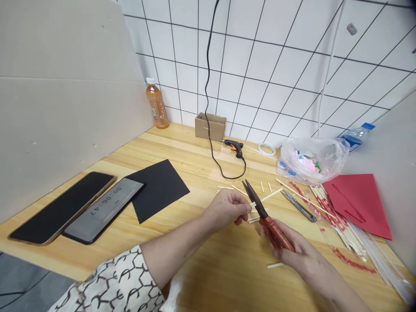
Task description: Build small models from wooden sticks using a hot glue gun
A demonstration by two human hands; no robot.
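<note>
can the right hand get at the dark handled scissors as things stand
Probably yes, though not straight away. The right hand is gripping the red-handled pliers, so it would have to let go first. The dark-handled scissors lie just beyond it, with nothing solid in the way.

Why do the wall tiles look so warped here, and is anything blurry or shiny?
In the head view, wide-angle distortion bends and slants the lines of the white wall tiles; the plastic bag shows small bright glints; the red-handled pliers look fairly sharp, with no strong motion blur.
</note>
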